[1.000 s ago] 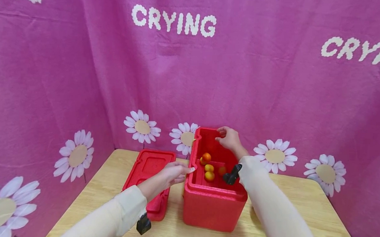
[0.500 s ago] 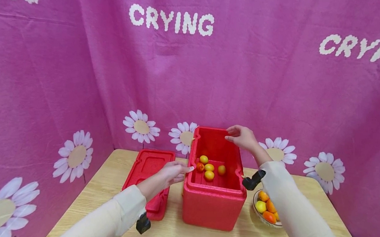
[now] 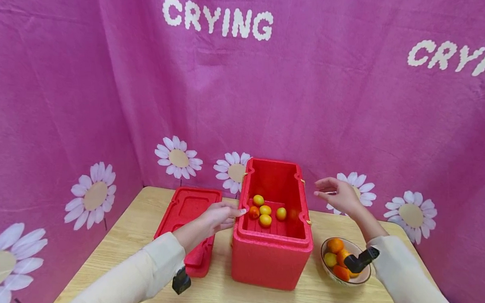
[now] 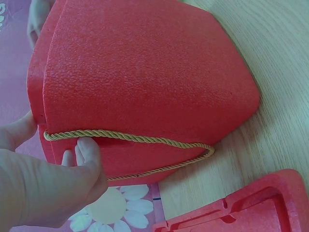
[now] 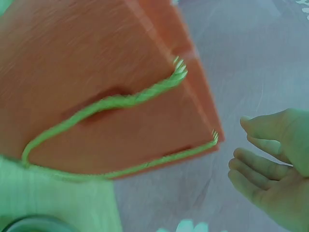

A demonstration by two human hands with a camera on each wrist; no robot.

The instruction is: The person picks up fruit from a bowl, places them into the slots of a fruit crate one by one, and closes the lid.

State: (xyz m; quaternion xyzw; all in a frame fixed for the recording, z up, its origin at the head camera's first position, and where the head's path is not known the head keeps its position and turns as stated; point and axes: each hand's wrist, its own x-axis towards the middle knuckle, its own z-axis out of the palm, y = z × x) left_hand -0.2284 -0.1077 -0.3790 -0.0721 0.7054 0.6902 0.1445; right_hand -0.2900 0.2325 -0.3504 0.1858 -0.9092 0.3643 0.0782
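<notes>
A tall red foam box (image 3: 270,270) stands uncovered on the table, gold rope handles on its sides. Several yellow fruits (image 3: 265,220) and one orange-red fruit (image 3: 254,211) lie on its floor. My left hand (image 3: 218,216) grips the box's left rim, thumb over the edge; in the left wrist view its fingertips are beside the rope handle (image 4: 145,138). My right hand (image 3: 341,197) holds nothing and hovers to the right of the box, fingers loosely bent. In the right wrist view that hand (image 5: 275,164) is apart from the box wall (image 5: 72,58).
A patterned bowl (image 3: 358,281) with orange and yellow fruits sits right of the box, below my right forearm, partly covered by the wrist camera (image 3: 360,261). The red lid (image 3: 192,199) lies left of the box, under my left arm. Behind the wooden table (image 3: 135,223) hangs a purple cloth (image 3: 236,102).
My right hand has come up out of the box and moved right, past its rim, uncovering the fruit bowl. An orange-red fruit inside shifted downward. The left hand stays at the rim.
</notes>
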